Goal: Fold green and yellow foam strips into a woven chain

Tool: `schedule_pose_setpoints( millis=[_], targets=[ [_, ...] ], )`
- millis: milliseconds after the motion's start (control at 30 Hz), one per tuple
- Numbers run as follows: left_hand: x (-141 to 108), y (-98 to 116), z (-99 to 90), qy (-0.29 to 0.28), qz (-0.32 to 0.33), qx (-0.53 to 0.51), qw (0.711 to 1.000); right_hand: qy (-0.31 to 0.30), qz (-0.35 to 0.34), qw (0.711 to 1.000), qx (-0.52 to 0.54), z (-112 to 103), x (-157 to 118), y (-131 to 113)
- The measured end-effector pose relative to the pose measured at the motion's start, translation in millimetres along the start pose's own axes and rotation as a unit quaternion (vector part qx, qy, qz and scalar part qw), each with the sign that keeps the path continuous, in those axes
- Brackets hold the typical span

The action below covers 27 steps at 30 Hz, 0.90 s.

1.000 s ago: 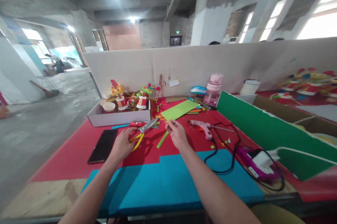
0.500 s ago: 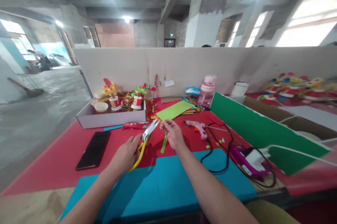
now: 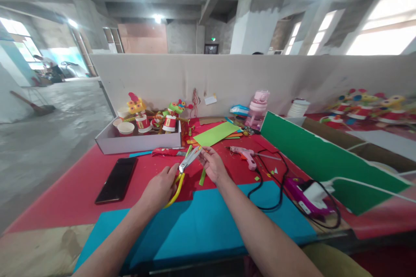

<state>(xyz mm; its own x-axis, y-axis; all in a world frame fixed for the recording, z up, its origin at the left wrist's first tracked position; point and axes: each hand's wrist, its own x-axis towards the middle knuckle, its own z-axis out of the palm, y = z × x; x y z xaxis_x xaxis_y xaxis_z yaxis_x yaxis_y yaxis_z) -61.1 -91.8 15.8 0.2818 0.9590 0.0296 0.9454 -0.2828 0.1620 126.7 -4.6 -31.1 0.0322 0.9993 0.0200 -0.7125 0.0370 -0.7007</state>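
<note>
My left hand is closed around the yellow handles of a pair of scissors. The silver blades point up and to the right, and their tips reach the fingertips of my right hand. Those fingers are pinched on a small yellow piece of paper, mostly hidden by the fingers and blades. Just beyond the hands lies a sheet of light green paper. A narrow green strip rests on the red table cover below my right hand.
A phone and a white box with paper-cup figures stand left. At right are a pink glue gun, its black cord, a purple power strip and a green-sided box. Blue board lies along the front edge.
The scissors have moved slightly right, bringing the blade tips up to the right fingertips and the yellow piece. My right hand keeps its pinch. The whole view has shifted a little.
</note>
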Motion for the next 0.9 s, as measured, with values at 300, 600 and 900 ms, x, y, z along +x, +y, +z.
schedule_pose_setpoints(
  millis=[300,600,900],
  targets=[
    [1.6,-1.5,4.4,0.011,0.002,-0.007,1.000,-0.008,-0.008,1.000,-0.015,1.4,-1.8,0.3],
    [1.7,-0.5,8.0,0.016,0.007,-0.003,1.000,-0.006,-0.020,1.000,-0.011,3.5,-3.3,1.3],
    [1.7,4.2,7.4,0.004,0.001,-0.008,1.000,-0.002,-0.027,0.999,-0.023,3.4,-4.1,3.8]
  ],
)
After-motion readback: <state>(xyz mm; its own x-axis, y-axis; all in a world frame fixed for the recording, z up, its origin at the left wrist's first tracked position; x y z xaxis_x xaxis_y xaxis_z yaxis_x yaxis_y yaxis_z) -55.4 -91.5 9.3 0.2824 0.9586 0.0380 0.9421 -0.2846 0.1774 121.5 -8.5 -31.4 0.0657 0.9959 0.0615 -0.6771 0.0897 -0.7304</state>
